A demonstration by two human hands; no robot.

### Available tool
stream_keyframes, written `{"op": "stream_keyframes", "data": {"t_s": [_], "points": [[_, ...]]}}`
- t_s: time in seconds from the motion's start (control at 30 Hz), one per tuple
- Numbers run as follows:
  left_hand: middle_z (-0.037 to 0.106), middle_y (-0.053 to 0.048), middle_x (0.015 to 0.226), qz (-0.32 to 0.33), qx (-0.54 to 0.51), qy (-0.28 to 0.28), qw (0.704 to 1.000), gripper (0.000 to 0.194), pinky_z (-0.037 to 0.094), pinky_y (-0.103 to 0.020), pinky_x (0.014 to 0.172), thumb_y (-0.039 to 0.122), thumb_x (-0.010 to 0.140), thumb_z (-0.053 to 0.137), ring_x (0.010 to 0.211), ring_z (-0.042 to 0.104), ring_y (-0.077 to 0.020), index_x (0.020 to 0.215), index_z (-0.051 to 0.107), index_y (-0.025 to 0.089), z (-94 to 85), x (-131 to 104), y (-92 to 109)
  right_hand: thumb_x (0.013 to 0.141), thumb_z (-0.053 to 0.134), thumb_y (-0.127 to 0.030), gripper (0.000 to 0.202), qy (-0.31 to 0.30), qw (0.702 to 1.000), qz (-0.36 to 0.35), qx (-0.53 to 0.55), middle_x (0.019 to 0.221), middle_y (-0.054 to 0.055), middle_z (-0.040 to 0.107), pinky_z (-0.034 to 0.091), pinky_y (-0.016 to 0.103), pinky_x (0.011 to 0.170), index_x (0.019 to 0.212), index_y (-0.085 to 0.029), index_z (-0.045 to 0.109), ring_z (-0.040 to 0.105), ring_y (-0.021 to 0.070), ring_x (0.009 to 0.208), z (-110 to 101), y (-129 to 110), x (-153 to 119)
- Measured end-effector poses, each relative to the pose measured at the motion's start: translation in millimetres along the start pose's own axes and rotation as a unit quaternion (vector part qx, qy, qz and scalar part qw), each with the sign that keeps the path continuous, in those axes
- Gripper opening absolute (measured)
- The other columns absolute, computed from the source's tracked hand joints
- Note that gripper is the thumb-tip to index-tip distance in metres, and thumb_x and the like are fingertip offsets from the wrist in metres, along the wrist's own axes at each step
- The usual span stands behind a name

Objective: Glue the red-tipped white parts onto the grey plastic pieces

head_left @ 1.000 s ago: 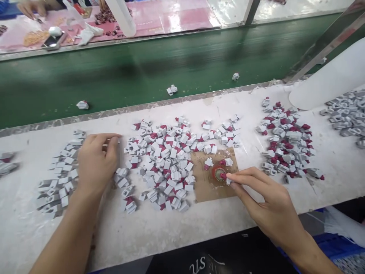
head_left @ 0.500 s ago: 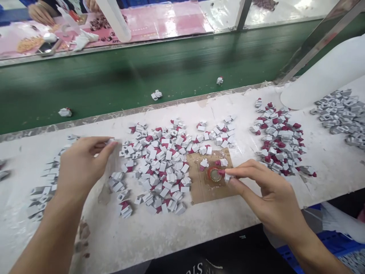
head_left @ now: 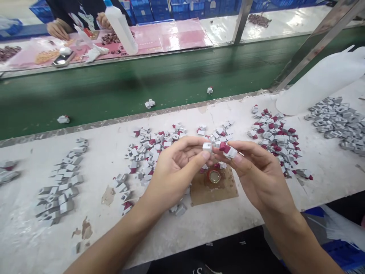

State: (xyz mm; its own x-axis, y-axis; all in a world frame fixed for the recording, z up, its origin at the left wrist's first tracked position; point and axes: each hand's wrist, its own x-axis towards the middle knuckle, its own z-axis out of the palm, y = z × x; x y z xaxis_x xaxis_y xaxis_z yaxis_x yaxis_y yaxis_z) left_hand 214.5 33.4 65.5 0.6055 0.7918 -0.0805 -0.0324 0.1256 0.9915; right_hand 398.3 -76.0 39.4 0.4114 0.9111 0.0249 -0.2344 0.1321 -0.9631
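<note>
My left hand (head_left: 182,163) pinches a small grey plastic piece (head_left: 207,147) between thumb and fingertips. Close beside it, my right hand (head_left: 256,171) grips a grey piece with a dark red part (head_left: 228,150) on its left end. The two pieces are a short way apart, above a brown cardboard square (head_left: 213,192). On the cardboard lies a round metal cap (head_left: 214,176) with a wet reddish ring about it. Behind my left hand spreads a pile of grey and red pieces (head_left: 145,152), partly hidden by that hand.
Plain grey pieces (head_left: 61,190) lie in rows at left. More grey-red pieces (head_left: 278,137) and grey pieces (head_left: 339,121) are heaped at right, near a white bottle (head_left: 316,82). A green conveyor (head_left: 176,76) carries several pieces. Across it, a person's hand (head_left: 58,29) rests by a pink mat.
My left hand has come from the left rows to the middle, bringing a grey piece. My right hand has lifted its red-and-grey piece from beside the cap. Pieces on the conveyor have shifted slightly left.
</note>
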Motion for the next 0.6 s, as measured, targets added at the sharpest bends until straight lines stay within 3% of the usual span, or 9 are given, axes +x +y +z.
{"op": "stream_keyframes", "data": {"t_s": [0.13,0.3,0.43,0.6], "points": [[0.09,-0.005,0.104,-0.012,-0.016,-0.019,1.0,0.011,0.078,-0.039,0.089,0.029,0.106,0.084,0.093,0.088,-0.0228,0.117,0.084,0.029,7.6,1.7,-2.1,0.103,0.097,-0.044,0.017,0.003,1.0,0.005,-0.014,0.124,0.002,0.092,0.078,0.054,0.105,0.119,-0.039,0.094,0.09,0.0307,0.117,-8.5,-1.2,-0.5],[0.09,-0.005,0.106,-0.017,0.005,-0.025,1.0,0.01,0.079,-0.039,0.086,0.03,0.106,0.083,0.096,0.088,-0.0246,0.116,0.084,0.031,8.8,-0.2,-1.8,0.104,0.095,-0.043,0.013,0.0,1.0,-0.004,-0.024,0.121,0.003,0.093,0.08,0.047,0.094,0.117,-0.038,0.095,0.091,0.0284,0.11,-10.1,-2.0,-2.1],[0.089,-0.005,0.109,-0.01,0.013,-0.027,1.0,0.01,0.078,-0.038,0.085,0.028,0.105,0.084,0.1,0.088,-0.0246,0.115,0.086,0.031,12.4,-1.1,-3.3,0.108,0.09,-0.033,0.014,-0.014,0.998,-0.021,-0.064,0.116,0.004,0.091,0.079,0.042,0.091,0.12,-0.038,0.096,0.089,0.0264,0.108,-7.2,-5.2,-2.2],[0.087,-0.003,0.11,0.027,0.042,-0.015,0.999,0.013,0.078,-0.04,0.088,0.026,0.105,0.083,0.099,0.087,-0.0243,0.113,0.087,0.035,14.1,-2.9,-4.7,0.103,0.092,-0.023,0.019,-0.039,0.994,-0.023,-0.098,0.103,0.003,0.089,0.077,0.035,0.077,0.116,-0.036,0.097,0.087,0.0228,0.093,-2.9,-11.6,2.7]]}}
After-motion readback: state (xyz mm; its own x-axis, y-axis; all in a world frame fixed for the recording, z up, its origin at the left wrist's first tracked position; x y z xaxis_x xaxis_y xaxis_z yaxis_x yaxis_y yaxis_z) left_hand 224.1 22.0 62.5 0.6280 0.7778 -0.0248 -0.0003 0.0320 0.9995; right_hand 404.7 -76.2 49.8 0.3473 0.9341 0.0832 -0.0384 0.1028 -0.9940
